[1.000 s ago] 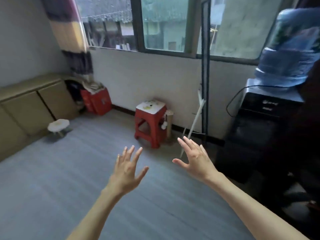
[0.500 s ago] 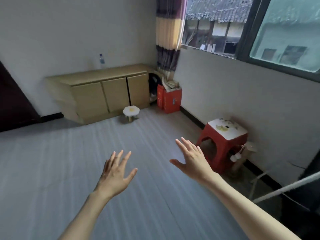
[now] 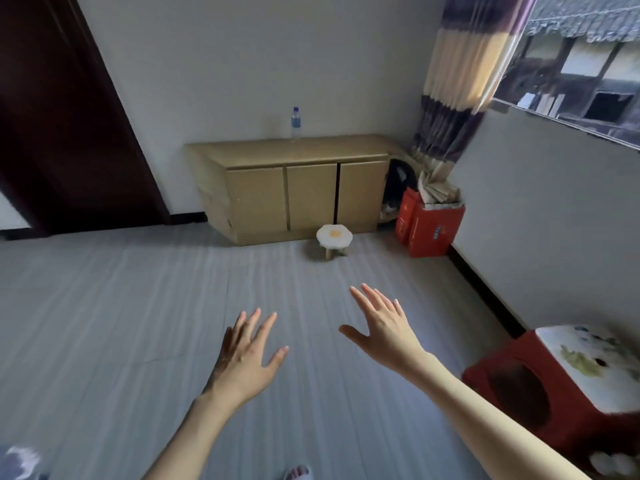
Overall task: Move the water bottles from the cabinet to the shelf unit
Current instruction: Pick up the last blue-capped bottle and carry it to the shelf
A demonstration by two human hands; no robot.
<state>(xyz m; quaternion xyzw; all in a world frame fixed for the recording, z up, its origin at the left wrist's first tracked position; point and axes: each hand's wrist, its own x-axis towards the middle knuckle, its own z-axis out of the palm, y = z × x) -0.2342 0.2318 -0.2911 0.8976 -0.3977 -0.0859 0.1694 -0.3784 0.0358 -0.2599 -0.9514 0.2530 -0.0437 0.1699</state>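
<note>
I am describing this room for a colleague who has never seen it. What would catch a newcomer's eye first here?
First, the two open hands in the foreground, left hand and right hand, both empty with fingers spread above the grey floor. Next, the lone water bottle standing upright on the tan cabinet against the far wall. A small flower-shaped stool stands just before the cabinet.

A water bottle [image 3: 295,121] stands upright on top of the cabinet [image 3: 294,188], toward its back edge against the far wall. A small stool [image 3: 334,241] sits on the floor just in front of the cabinet. A box [image 3: 429,225] stands right of the cabinet, under the curtain [image 3: 460,81]. A plastic stool [image 3: 568,382] stands nearer, along the right wall. A door [image 3: 65,119] is left of the cabinet.
</note>
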